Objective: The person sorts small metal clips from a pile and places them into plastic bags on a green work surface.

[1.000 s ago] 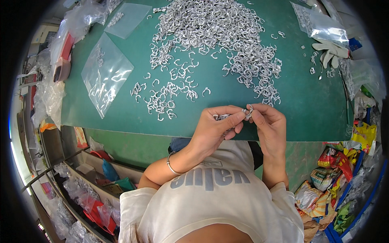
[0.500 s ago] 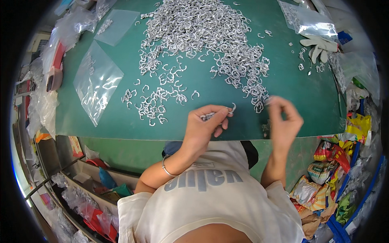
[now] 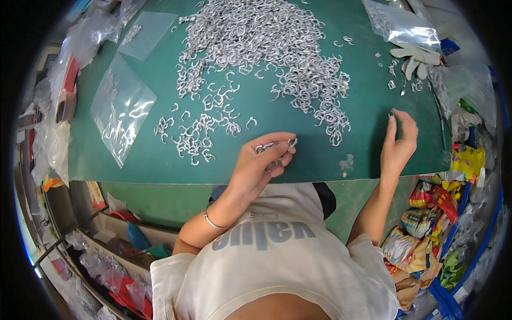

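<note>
My left hand (image 3: 255, 162), closed, holds several silver C-shaped metal rings (image 3: 265, 147) in its curled fingers. One ring (image 3: 292, 143) sticks up between the thumb and forefinger. Off to the right, my right hand (image 3: 400, 141) is raised over the table with fingers loosely bent and apart, and no ring shows in it. A big heap of the same rings (image 3: 256, 34) covers the far middle of the green table (image 3: 298, 165). A smaller scatter of rings (image 3: 197, 136) lies to the left of my left hand.
Clear plastic bags (image 3: 121, 112) lie at the left. A pale work glove (image 3: 415, 57) rests at the far right beside small metal bits and a bag of parts (image 3: 405, 26). Colourful packages (image 3: 432, 205) are piled beyond the right edge; a drawer (image 3: 122, 237) sits lower left.
My right hand has moved right, away from the ring heap's near end, and its fingers have spread. The ring at my left fingertips has been drawn in closer. The view has shifted slightly.
</note>
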A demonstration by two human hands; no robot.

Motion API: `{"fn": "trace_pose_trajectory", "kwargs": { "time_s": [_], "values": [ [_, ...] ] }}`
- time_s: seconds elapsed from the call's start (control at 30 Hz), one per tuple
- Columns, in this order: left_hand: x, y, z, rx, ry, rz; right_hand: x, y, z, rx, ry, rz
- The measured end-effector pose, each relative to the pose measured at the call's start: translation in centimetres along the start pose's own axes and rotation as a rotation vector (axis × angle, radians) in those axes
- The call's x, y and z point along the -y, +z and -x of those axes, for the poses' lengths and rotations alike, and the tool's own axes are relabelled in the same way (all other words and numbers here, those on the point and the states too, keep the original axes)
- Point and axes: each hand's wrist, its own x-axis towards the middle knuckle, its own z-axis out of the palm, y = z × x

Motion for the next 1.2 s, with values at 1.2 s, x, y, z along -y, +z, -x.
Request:
{"fn": "trace_pose_trajectory", "kwargs": {
  "time_s": [1.2],
  "values": [
    [-7.2,-16.4,7.0,-0.069,0.488,0.790,33.2,21.6,1.2,0.693,-1.331,-0.442]
  ]
}}
